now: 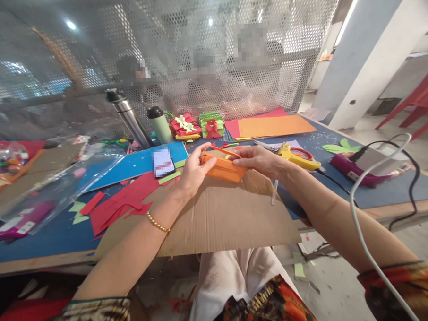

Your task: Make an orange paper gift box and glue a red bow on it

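Between my two hands is a small orange paper bag [226, 171] with a thin strip handle, held above a sheet of brown cardboard [224, 221]. My left hand [196, 168] grips its left end, thumb on the front face. My right hand [258, 159] pinches the right upper corner, near the end of the handle. Just right of that hand rests a yellow hot glue gun [299, 157]. Scissors with red-orange handles [303, 153] lie beside it, partly hidden. Beyond my hands stand a green paper bag with a red bow [212, 127] and a stack of red paper pieces [185, 126].
Red paper scraps [125, 202] and a phone [163, 161] lie on the left. A steel bottle [130, 118] and a green flask [160, 125] stand behind. Orange sheets [276, 126] lie at the back. A white cable [359, 234] loops in front of my right forearm.
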`<state>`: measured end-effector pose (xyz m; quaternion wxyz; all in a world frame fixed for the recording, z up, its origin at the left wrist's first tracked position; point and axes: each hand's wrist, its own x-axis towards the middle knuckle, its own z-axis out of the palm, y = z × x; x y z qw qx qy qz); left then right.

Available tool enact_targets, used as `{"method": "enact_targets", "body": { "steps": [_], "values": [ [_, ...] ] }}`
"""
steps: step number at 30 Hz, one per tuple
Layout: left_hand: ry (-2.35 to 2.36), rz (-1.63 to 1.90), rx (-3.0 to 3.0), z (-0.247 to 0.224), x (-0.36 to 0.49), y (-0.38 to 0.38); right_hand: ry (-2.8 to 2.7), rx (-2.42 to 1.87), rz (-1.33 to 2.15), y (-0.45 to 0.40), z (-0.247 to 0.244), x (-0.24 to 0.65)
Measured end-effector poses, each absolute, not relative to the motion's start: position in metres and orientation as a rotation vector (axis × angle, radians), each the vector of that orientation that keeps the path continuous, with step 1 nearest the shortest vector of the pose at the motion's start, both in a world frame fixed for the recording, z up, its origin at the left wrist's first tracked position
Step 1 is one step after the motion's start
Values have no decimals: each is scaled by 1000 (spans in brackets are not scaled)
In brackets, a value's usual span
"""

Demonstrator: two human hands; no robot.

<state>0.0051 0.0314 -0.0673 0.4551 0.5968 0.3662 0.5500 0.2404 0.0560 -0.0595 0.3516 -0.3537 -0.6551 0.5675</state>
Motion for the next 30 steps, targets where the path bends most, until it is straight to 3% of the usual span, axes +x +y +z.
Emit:
{"method": "enact_targets", "body": {
  "steps": [6,14,30],
  "values": [
    [855,1366,1493,-64,4,32,-1719,-858,1487,50,-50,242],
    [863,1525,1390,-65,-2,44,-1822,-995,1130,58,-50,248],
    [1032,1410,1149,-83,-5,59,-1834,-803,1194,69,-72,231]
  ]
}}
